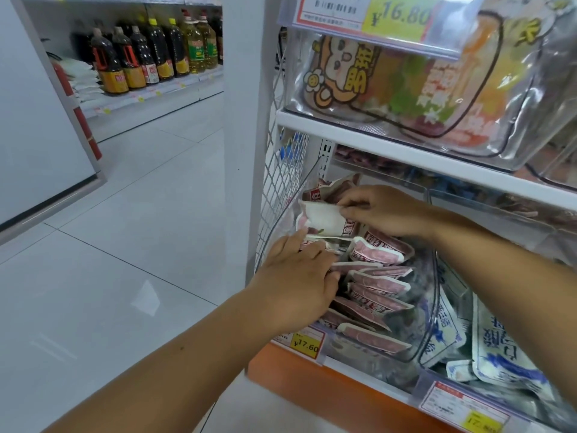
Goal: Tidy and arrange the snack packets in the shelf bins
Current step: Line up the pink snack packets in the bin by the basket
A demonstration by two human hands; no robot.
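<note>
In the upper left of the frame, dark and yellow oil bottles (150, 57) stand in a row on a far shelf, their labels too blurred to read. Toward the centre, the left hand (296, 276) lies with fingers fairly straight on top of the pink packets (381, 285), which are stacked on edge in a clear bin (434, 292) on the lower shelf. Below that hand, a yellow price tag (307, 343) on the shelf edge reads ¥17.60. Just above, the right hand (384, 210) pinches the edge of a white packet (324, 220) between thumb and fingertips at the back of the same bin; its red print is illegible. At the top, a larger tag (402, 15) shows ¥16.80 over a cartoon-printed bag (406, 89). At the lower right, blue-and-white packets (499, 348) with Chinese lettering fill the neighbouring bin.
</note>
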